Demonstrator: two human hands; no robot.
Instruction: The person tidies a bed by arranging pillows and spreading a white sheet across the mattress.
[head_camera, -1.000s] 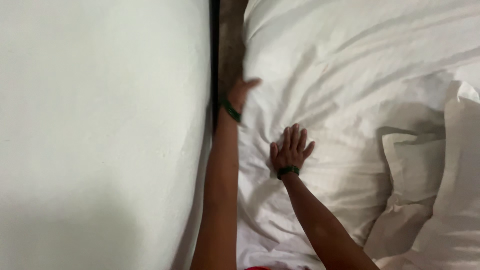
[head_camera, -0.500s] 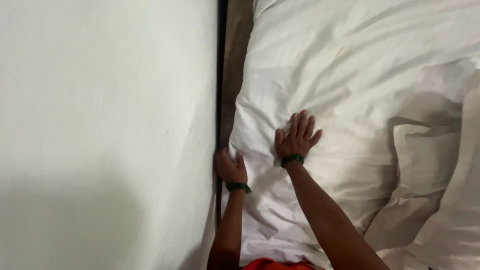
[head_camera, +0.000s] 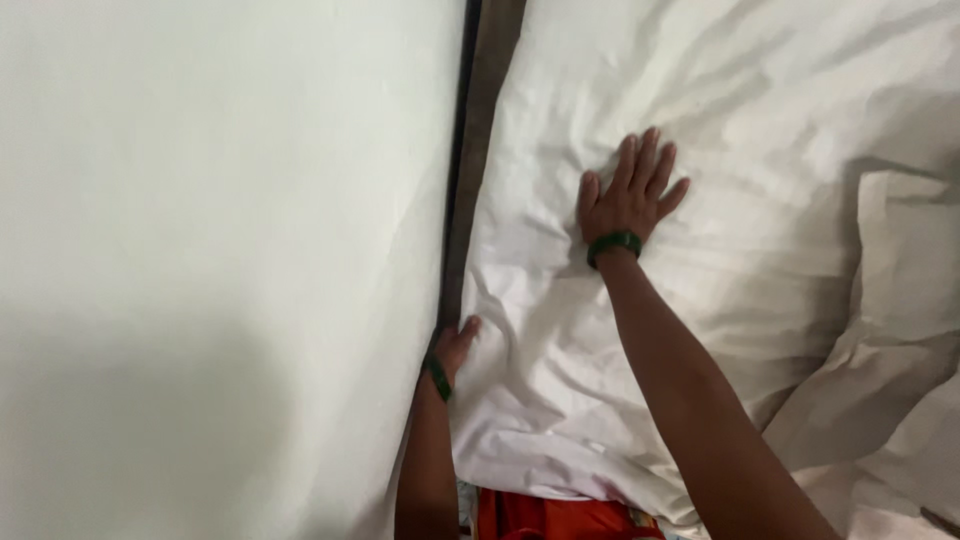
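Pressing flat with fingers spread, right hand (head_camera: 630, 200) is gripping nothing on the white duvet (head_camera: 760, 150); left hand (head_camera: 452, 345) is tucking its long edge beside the wall (head_camera: 220, 250), grip hidden.

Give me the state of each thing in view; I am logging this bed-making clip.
Left hand: fingers tucked down at the sheet's edge, beside the wall.
Right hand: flat, fingers spread, pressing the sheet.
White sheet: wrinkled, spread over the bed.
Pillow: creased, lying at the right.
White wall: bare.
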